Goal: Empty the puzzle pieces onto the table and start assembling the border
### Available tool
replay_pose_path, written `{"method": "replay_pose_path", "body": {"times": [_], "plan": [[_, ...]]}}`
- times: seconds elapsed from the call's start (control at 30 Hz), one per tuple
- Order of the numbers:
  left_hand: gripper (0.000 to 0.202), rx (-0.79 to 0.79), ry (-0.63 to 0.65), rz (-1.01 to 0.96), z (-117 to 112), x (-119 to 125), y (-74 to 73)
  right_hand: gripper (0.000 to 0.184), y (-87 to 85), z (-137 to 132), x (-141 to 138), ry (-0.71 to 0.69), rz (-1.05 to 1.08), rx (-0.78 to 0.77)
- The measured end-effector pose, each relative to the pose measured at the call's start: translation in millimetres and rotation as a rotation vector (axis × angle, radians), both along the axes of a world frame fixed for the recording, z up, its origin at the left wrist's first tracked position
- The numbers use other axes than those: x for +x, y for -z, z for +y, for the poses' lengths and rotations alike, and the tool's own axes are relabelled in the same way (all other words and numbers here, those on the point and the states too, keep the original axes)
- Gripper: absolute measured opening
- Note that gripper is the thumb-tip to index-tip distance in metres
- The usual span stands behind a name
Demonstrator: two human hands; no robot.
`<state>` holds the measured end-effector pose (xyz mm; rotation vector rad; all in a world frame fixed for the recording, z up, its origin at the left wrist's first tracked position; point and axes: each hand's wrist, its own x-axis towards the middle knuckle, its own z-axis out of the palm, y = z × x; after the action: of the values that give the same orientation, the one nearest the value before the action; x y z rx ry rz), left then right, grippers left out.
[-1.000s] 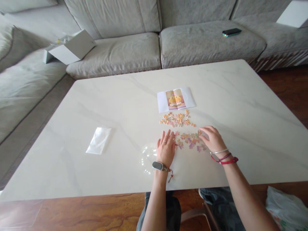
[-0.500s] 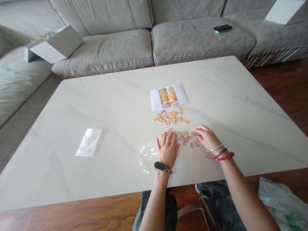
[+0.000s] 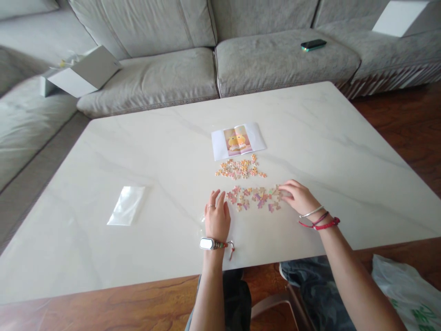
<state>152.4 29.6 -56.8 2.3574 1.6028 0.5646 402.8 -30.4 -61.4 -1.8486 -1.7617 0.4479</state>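
From the head camera, the only view I have, I look down on a white marbled table (image 3: 165,161) with a grey sofa (image 3: 165,76) beyond it. Small jigsaw pieces lie in two separate groups: a lower group (image 3: 261,197) between the hands and an upper group (image 3: 237,169) just below a creased picture sheet (image 3: 239,141) showing yellow figures. The left hand (image 3: 217,219) is slightly curled, fingers loosely parted, its fingertips at the lower group's left end; I can't tell whether they touch. The right hand (image 3: 299,196) has thumb and fingers drawn together at the right end; whether a piece is pinched there, I can't tell. A clear plastic bag (image 3: 126,205) lies well to the left.

As I judge it, the pieces are out and parted into two lots, while I make out no finished section, so most of the joining seems left. Compared with half a second ago, the left hand has moved left off the lower group, uncovering pieces; the right hand stays at its end.
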Motion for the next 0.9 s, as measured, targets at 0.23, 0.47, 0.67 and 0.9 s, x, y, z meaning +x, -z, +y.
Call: {"method": "replay_pose_path", "body": {"times": [0.23, 0.47, 0.67, 0.9], "plan": [[0.022, -0.173, -0.082, -0.001, 2.1, -5.3, -5.1, 0.027, -2.5, 0.7, -7.3, -0.059, 0.010, -0.048], [0.021, -0.212, -0.183, -0.011, 9.2, -19.6, -6.0, 0.023, -7.6, -3.8, 4.6, 0.013, -0.088, 0.003], [0.021, -0.265, -0.091, -0.035, 4.0, -9.7, -5.0, 0.013, 9.1, 3.1, -21.7, -0.021, -0.111, 0.011], [0.020, -0.275, -0.096, -0.019, 4.4, -9.6, -3.5, 0.010, 8.8, 5.4, -10.8, 0.031, -0.023, 0.055]]}}
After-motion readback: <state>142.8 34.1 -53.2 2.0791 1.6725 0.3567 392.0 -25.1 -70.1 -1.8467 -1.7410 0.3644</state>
